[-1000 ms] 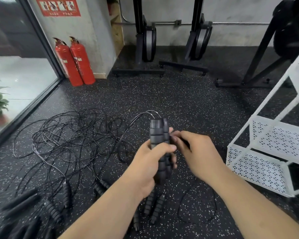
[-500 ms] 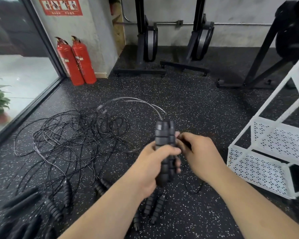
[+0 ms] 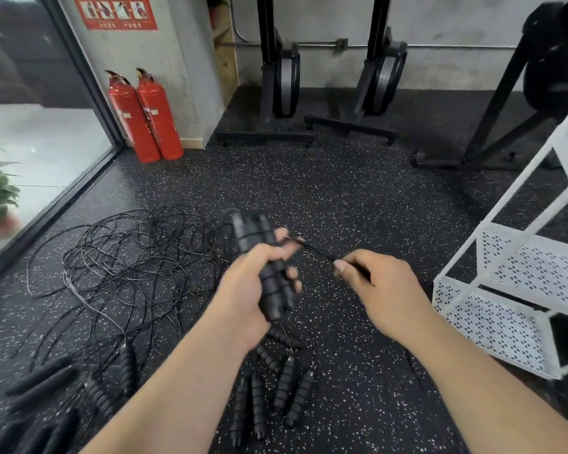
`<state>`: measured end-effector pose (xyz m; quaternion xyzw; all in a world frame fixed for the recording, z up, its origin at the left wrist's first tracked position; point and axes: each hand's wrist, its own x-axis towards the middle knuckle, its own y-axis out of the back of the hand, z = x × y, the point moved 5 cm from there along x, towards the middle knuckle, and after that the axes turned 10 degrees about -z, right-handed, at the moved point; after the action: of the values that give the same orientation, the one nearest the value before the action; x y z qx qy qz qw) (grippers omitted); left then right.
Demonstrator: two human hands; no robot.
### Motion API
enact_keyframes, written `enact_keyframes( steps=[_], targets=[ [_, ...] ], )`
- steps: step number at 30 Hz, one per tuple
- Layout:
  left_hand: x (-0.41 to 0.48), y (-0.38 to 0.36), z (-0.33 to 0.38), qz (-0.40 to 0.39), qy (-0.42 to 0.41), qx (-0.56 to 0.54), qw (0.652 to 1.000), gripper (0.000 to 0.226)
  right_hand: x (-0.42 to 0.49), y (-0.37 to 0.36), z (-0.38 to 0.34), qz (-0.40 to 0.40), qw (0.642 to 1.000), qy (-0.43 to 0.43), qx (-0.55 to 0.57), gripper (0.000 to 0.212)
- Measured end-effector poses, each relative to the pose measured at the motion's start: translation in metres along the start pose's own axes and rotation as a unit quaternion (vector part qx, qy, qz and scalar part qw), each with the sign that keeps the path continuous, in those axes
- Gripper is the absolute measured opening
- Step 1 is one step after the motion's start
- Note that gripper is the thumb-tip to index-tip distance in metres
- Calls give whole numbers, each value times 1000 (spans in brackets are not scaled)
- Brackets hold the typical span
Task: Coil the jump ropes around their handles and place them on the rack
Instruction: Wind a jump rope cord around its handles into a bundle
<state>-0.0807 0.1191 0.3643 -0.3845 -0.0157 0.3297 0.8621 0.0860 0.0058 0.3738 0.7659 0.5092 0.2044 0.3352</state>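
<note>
Head view, centre: left hand (image 3: 246, 286) is gripping ribbed black handles (image 3: 269, 276); right hand (image 3: 384, 293) is pinching thin taut cord (image 3: 312, 251), apparently thumb-to-forefinger, motion-blurred. Perforated white rack (image 3: 505, 280) is sitting right, cropped.

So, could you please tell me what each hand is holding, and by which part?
The left hand grips the paired black ribbed handles around their middle; the right hand pinches the thin black rope near them.
</note>
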Motion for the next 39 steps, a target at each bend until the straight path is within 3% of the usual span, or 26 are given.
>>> enact_keyframes(
  steps=[4, 8, 14, 21, 26, 29, 31, 33, 34, 36, 37, 39],
  targets=[
    [-8, -27, -44, -70, 60, 62, 994, 51, 2, -17, -5, -13, 999, 4, -35, 20],
    [-2, -21, -28, -35, 38, 44, 998, 43, 1, -15, -5, -21, 999, 23, -29, 12],
    [2, 6, 15, 52, -42, -47, 997, 45, -1, -6, 4, -66, 997, -8, -33, 24],
    [-10, -25, -33, -35, 73, 57, 995, 38, -1, -19, -10, -44, 998, 24, -45, 17],
    [3, -5, -2, 13, 6, 11, 1000, 53, -4, -19, -11, -114, 993, -4, -30, 17],
    [3, 6, 15, 11, 12, 13, 1000, 58, -5, -5, -8, -43, 998, -28, -24, 24],
    [1, 7, 16, 9, 48, 151, 987, 48, -3, 10, 0, 58, 996, -55, -30, 27],
    [-2, 10, 18, 32, 52, 369, 927, 33, -3, 29, 9, 151, 984, -91, -37, 30],
    [-3, 11, 20, 48, 28, 493, 868, 28, -4, 37, 14, 182, 976, -108, -40, 31],
    [-6, 7, 22, 67, -20, 696, 714, 33, -7, 49, 23, 224, 964, -128, -57, 29],
    [-8, 3, 21, 68, -35, 754, 652, 41, -9, 53, 26, 235, 960, -132, -76, 28],
    [-10, -3, 18, 61, -63, 801, 592, 55, -11, 55, 28, 221, 956, -143, -132, 30]
  ],
)
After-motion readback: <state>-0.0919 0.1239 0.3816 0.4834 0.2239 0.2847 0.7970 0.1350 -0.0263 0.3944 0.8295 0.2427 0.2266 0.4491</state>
